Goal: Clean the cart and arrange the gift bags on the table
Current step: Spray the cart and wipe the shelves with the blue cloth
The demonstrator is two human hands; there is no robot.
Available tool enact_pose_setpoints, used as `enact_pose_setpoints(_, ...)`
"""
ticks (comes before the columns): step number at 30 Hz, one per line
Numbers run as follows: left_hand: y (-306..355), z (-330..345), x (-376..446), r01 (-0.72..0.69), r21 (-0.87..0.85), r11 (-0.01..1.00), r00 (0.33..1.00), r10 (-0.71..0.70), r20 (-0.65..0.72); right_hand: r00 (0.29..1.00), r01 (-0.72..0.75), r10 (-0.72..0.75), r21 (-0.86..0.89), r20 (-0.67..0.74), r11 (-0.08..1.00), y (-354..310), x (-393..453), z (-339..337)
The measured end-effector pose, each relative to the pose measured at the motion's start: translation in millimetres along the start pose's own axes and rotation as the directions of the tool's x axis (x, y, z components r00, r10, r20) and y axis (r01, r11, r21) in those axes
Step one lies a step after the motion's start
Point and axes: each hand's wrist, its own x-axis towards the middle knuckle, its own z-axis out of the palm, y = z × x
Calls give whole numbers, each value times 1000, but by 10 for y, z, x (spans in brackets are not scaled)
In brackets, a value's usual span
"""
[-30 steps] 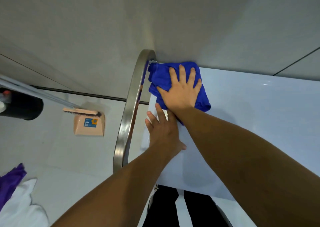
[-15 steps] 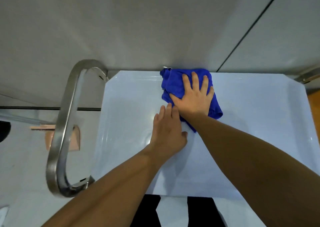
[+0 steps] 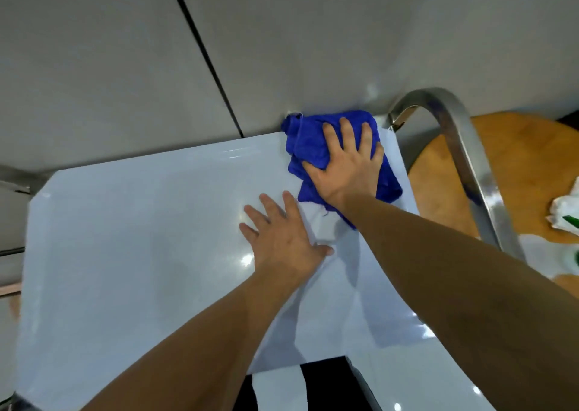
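Item: wiping, first step of the task. My right hand (image 3: 346, 166) presses flat, fingers spread, on the blue cloth (image 3: 316, 147), bunched at the far corner of the cart top (image 3: 125, 254), against the wall (image 3: 282, 50). My left hand (image 3: 282, 238) lies flat and open on the cart top, just beside the cloth. Next, I judge: sweep the cloth back across the bare surface. Steel handle (image 3: 463, 159) stands just beyond the cloth, limiting the stroke. Wooden table (image 3: 517, 166) beyond the handle; something white on it, unclear whether a gift bag.

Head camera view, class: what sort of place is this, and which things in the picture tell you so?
Probably an indoor service or work room, though that is uncertain. A glossy white cart top with a steel handle stands against a grey panelled wall, and the right hand presses a blue cloth on it.
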Motion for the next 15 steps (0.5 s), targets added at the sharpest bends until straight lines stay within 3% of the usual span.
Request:
enact_pose_setpoints(6, 71, 19, 71, 27, 102, 994, 997, -35, 70, 999, -23, 24, -21, 36, 1000, 372, 71, -123)
enact_pose_setpoints(15, 79, 11, 133, 34, 149, 988, 994, -50, 101, 998, 4, -3, -11, 61, 1000, 346, 105, -167)
